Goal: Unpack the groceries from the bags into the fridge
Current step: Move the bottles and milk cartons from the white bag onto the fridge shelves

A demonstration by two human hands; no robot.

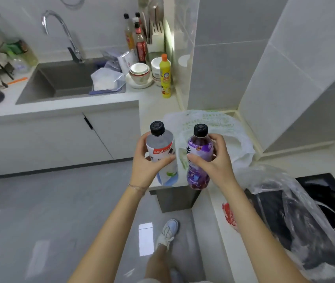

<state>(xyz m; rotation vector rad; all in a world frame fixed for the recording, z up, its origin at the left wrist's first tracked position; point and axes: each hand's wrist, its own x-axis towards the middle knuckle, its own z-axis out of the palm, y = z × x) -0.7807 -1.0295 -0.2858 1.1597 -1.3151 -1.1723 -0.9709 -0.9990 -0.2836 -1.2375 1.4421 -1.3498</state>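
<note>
- A person's left hand (146, 166) gripped a black-capped clear bottle (162, 152), fingers (143, 142) curled round its label, holding it upright above the front edge of the bench (154, 107)
- The right hand (213, 166) clasped a purple bottle (199, 160) likewise, close beside the first but not touching
- Behind both drinks, a white bag (213, 123) lay slumped open towards the bench's back corner
- A clear bag (285, 193) sprawled across the black hob (326, 184) at the bench's right end, its contents impossible to make out
- Carrying one bottle per hand likely spared a second trip; the fridge was out of view, so both drinks had yet to be stowed
</note>
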